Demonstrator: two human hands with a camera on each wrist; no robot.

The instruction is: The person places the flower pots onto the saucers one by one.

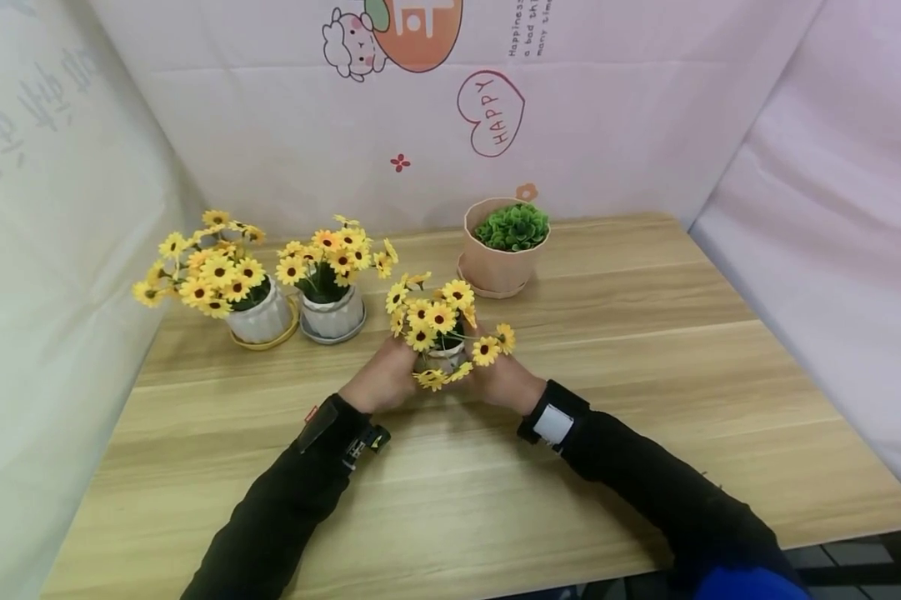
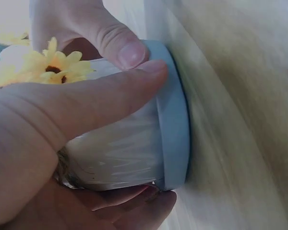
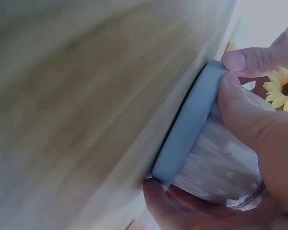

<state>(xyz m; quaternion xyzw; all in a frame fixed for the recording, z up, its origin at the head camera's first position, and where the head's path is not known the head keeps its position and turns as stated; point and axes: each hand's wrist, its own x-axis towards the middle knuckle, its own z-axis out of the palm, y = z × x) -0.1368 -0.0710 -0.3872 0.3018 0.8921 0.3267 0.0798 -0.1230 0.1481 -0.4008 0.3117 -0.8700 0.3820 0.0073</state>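
Observation:
A small white flowerpot (image 1: pixel 445 360) with yellow, dark-centred artificial daisies (image 1: pixel 440 317) is between both hands at the middle of the table. My left hand (image 1: pixel 387 374) grips it from the left, and my right hand (image 1: pixel 504 381) grips it from the right. Under the pot, a blue-grey saucer (image 2: pixel 174 129) shows in the left wrist view, with both thumbs touching close to its rim. Fingers (image 3: pixel 165 201) curl round the far side of the pot (image 3: pixel 218 165) in the right wrist view. Whether the saucer touches the table or hovers just above it, I cannot tell.
Two more white pots of yellow daisies stand at the back left, one on a yellow saucer (image 1: pixel 291 327), the other on a grey saucer (image 1: pixel 333 337). A pink pot (image 1: pixel 498 267) with a green plant (image 1: pixel 513 227) is behind the hands. White printed cloth (image 1: pixel 270 125) borders the wooden table (image 1: pixel 645 350).

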